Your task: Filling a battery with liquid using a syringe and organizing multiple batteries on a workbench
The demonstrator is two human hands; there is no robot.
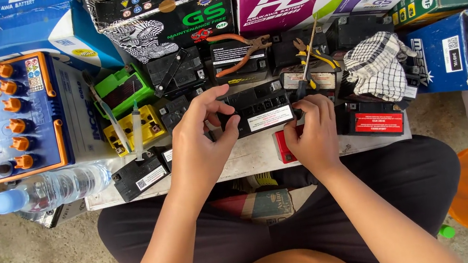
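While both hands grip, black battery (257, 108), white label (270, 118), perhaps rectangular

Both bare forearms reach up toward 12 o'clock. The left hand (200, 140) lies palm down, fingers spread and curled at 1 o'clock. The right hand (312, 134) sits just beside it at 3 o'clock, fingers bent, grip loosely curled.
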